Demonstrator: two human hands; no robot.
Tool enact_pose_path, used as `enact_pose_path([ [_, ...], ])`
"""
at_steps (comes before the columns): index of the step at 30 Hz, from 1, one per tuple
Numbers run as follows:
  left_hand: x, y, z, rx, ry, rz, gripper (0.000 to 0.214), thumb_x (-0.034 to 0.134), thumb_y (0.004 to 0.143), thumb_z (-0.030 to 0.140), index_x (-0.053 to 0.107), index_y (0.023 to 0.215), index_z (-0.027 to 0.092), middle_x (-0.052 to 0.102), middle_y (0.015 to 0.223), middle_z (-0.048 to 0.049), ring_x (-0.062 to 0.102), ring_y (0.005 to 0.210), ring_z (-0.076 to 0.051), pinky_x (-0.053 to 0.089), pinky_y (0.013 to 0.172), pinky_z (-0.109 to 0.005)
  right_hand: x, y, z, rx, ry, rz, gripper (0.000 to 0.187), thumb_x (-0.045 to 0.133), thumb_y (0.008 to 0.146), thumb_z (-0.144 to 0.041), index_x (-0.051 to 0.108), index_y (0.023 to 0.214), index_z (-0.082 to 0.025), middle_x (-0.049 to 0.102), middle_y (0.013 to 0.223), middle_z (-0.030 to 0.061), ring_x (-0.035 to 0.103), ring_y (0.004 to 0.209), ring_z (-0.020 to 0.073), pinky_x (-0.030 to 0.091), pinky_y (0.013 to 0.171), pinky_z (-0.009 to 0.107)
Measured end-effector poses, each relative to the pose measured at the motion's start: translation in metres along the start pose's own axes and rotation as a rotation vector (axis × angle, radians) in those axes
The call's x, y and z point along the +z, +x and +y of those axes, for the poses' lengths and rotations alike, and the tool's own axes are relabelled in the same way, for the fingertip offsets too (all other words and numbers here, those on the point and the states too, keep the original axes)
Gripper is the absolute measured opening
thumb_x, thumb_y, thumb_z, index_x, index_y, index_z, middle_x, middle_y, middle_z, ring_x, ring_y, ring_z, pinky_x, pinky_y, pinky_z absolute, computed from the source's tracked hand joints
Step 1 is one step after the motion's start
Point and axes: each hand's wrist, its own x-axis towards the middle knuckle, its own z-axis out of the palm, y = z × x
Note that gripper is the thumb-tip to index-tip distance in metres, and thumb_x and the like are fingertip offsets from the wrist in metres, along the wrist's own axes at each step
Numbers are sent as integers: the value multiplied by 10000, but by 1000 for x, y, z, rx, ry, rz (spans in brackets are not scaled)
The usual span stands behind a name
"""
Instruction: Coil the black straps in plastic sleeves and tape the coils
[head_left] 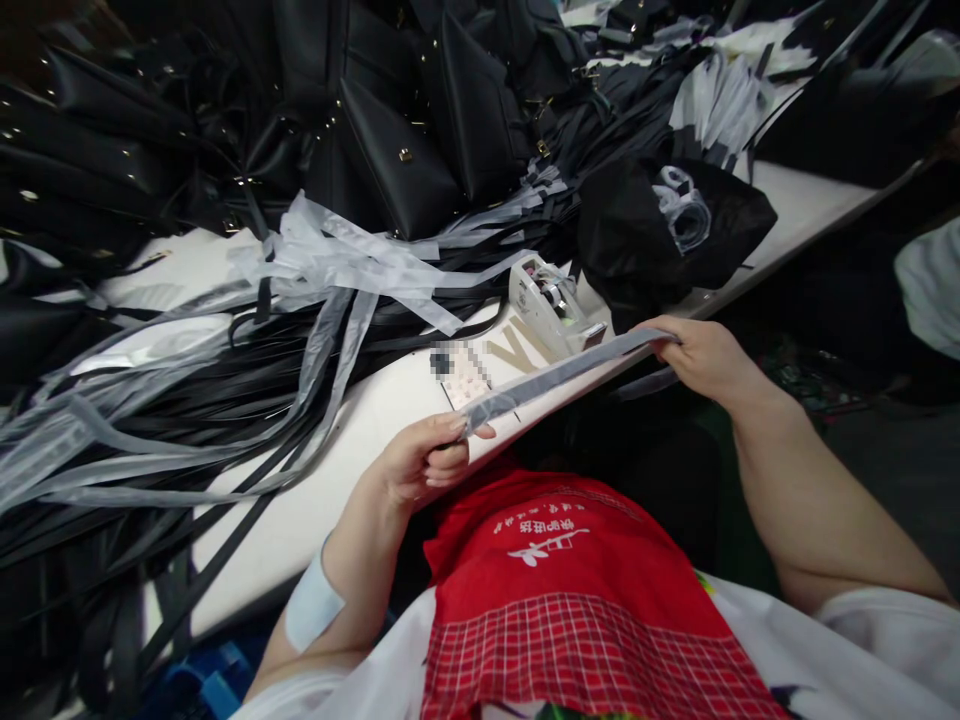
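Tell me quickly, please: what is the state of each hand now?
Left hand: closed, holding one end of the strip.
Right hand: closed, holding the strip's other end.

White table (277, 530): a long top, which I see running diagonally, its near edge rising from lower left to upper right.
Black bags (397, 160): heaped along the far edge, brass-coloured fittings glinting; I cannot count them.
Black straps (217, 420): a loose, tangled pile in front of the bags, spreading left toward the near edge, with pale translucent strips (315, 255) strewn among and over them.
Tape dispenser (536, 310): whitish, upright, near the near edge.
Gold lettering (510, 352): large characters on the surface, just left of the dispenser.
Small card (466, 388): flat beside the lettering, partly blurred to me.
Black sheeting (615, 220): crumpled right of the dispenser.
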Motion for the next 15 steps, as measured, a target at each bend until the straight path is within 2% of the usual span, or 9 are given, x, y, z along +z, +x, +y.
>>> enact_pose_path([
  [4, -3, 1, -13, -126, 27, -39, 291, 592, 867, 344, 709, 811, 83, 188, 391, 116, 113, 317, -28, 168, 288, -126, -7, 2, 8, -6, 5, 0, 340, 399, 887, -260, 658, 1103, -218, 694, 925, 73, 626, 765, 252, 442, 712, 369],
  [6, 0, -1, -11, -66, 11, -70, 312, 576, 879, 349, 690, 748, 90, 181, 383, 114, 133, 306, -32, 186, 288, -133, -4, 3, 11, 4, 19, -17, 350, 396, 884, -269, 659, 1105, -202, 695, 912, 75, 626, 762, 247, 447, 713, 369],
  [8, 6, -1, 0, 130, -46, -27, 295, 527, 917, 335, 690, 810, 114, 159, 395, 122, 117, 298, -33, 206, 292, -127, 7, 2, 8, -7, 44, -53, 344, 398, 894, -298, 673, 1072, -191, 699, 883, 65, 632, 758, 235, 456, 703, 349],
  [11, 22, 5, 27, 502, -138, 182, 312, 404, 992, 311, 677, 1007, 161, 207, 418, 119, 148, 291, -34, 256, 319, -110, 37, -5, -19, -71, 180, -241, 344, 429, 917, -384, 701, 1015, -198, 700, 835, 42, 631, 725, 206, 462, 666, 299],
  [13, 29, 16, 43, 692, -131, 367, 307, 378, 1010, 301, 645, 1106, 187, 373, 475, 94, 339, 348, -29, 374, 420, -103, 60, -17, -52, -103, 358, -448, 372, 435, 938, -437, 711, 1013, -200, 677, 750, 26, 596, 637, 177, 449, 604, 272],
  [15, 29, 33, 51, 834, -17, 532, 286, 396, 1005, 289, 608, 1175, 201, 584, 669, 35, 579, 593, -47, 497, 658, -145, 79, -32, -88, -141, 560, -634, 409, 391, 971, -437, 715, 981, -187, 617, 634, 7, 542, 553, 148, 424, 543, 251],
])
